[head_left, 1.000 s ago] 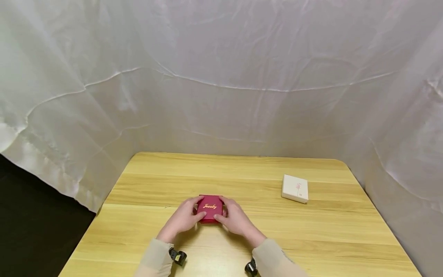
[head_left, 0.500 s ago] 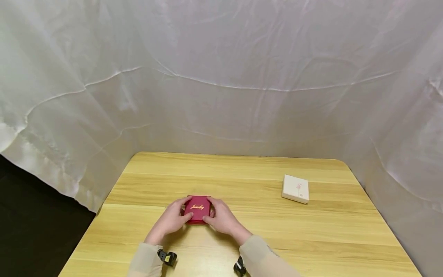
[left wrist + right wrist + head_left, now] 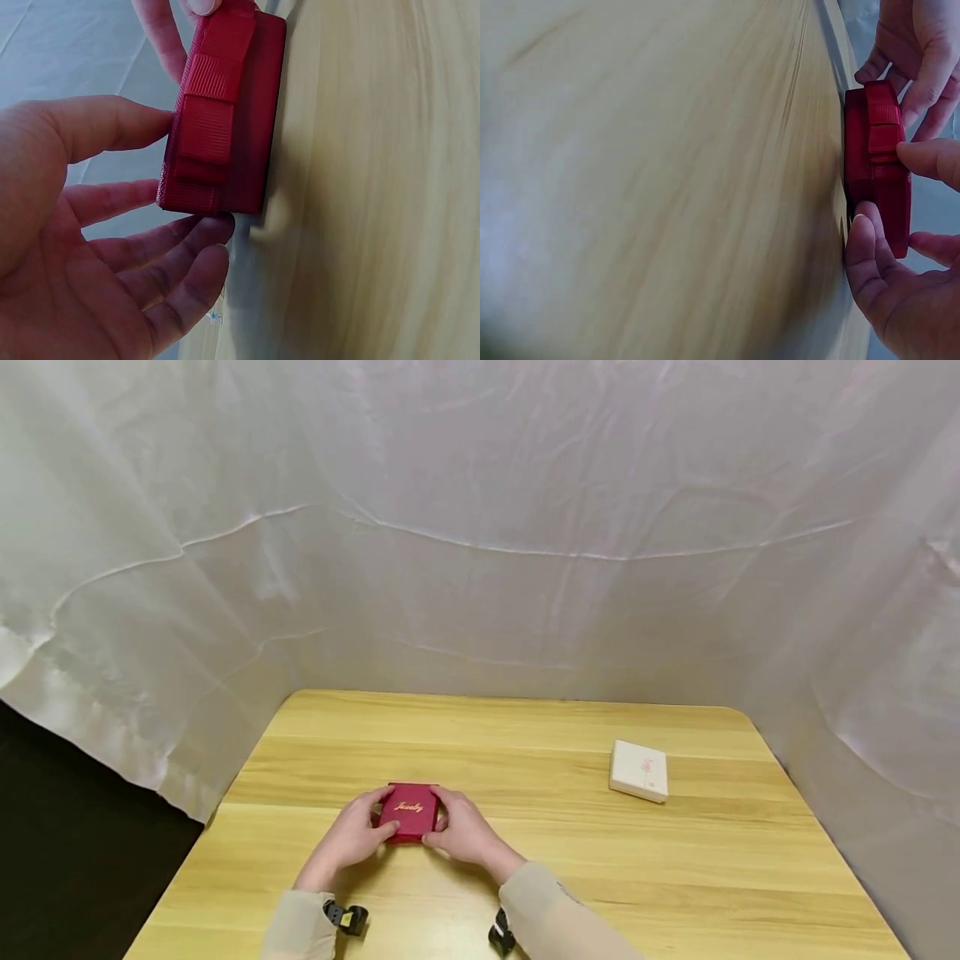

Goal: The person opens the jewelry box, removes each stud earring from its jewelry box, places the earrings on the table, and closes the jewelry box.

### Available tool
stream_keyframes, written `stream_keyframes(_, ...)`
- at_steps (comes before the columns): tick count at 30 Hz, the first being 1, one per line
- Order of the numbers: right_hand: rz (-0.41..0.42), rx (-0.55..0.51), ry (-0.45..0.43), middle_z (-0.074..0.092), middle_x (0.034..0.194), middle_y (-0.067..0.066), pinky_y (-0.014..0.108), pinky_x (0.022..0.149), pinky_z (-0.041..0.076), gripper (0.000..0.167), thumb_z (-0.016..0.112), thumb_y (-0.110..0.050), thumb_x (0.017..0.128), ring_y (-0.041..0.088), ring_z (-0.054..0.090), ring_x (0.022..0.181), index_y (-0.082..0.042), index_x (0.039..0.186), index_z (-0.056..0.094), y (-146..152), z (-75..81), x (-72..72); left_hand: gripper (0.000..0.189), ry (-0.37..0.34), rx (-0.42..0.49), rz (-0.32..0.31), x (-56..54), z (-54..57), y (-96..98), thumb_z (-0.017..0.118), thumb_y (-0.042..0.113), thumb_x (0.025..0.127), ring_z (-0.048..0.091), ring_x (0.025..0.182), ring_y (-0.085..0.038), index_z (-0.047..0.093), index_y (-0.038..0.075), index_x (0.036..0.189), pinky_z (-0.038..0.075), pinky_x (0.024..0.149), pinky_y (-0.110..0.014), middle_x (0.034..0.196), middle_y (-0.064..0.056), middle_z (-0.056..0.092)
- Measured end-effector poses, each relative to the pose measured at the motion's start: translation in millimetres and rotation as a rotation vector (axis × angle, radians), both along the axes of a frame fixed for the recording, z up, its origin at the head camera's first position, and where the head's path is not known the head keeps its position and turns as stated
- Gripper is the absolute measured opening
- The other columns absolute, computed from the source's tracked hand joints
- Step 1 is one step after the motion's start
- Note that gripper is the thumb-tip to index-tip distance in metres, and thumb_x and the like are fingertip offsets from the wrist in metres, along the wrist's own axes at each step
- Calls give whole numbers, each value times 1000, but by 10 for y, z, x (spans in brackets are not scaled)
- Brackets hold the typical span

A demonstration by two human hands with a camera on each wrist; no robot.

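Note:
A small red jewelry box (image 3: 408,812), its lid marked "Jewelry" in gold script, is between both hands left of the table's middle. My left hand (image 3: 351,835) grips its left side, thumb at the near edge and fingers at the far corner. On the opposite side, my right hand (image 3: 467,833) grips it the same way. A ribbed red bow (image 3: 210,112) shows on the box's near side in the left wrist view. From the right wrist view, fingertips of the right hand (image 3: 919,304) reach under the box's edge. Whether the box touches the table I cannot tell.
A white square box (image 3: 639,770) with a pink print lies at the right rear of the wooden table (image 3: 570,877). Pale cloth (image 3: 480,610) hangs behind and on both sides. A dark area (image 3: 67,827) lies beyond the left edge.
Both hands have moved left across the table with the jewelry box between them, keeping their grip. The white box has stayed in its place.

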State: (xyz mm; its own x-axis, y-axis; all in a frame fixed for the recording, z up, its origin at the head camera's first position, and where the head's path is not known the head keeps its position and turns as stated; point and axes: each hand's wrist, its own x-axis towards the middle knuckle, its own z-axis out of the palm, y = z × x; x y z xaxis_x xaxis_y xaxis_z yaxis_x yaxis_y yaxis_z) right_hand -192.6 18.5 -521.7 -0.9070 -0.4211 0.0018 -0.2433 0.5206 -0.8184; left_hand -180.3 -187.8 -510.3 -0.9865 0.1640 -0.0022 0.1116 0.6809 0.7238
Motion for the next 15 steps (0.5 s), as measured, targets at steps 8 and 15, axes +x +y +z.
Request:
stream_keyframes(8, -12, 11, -4, 55, 116, 13, 21, 65, 49, 77, 79, -5, 78, 5, 54, 71, -1, 146, 43, -59, -24, -36, 57, -11, -2, 5, -19, -14, -43, 71, 7, 87, 62, 94, -22, 50, -5, 139, 52, 81, -40, 120, -21, 60)
stream_keyframes(15, -1, 15, -3, 56, 114, 11, 21, 67, 48, 78, 79, -6, 78, 6, 54, 74, 0, 147, 41, -67, -28, -42, 57, -6, -9, 12, -25, -25, -51, 71, 6, 87, 62, 93, -22, 49, -6, 138, 52, 80, -39, 121, -21, 60)
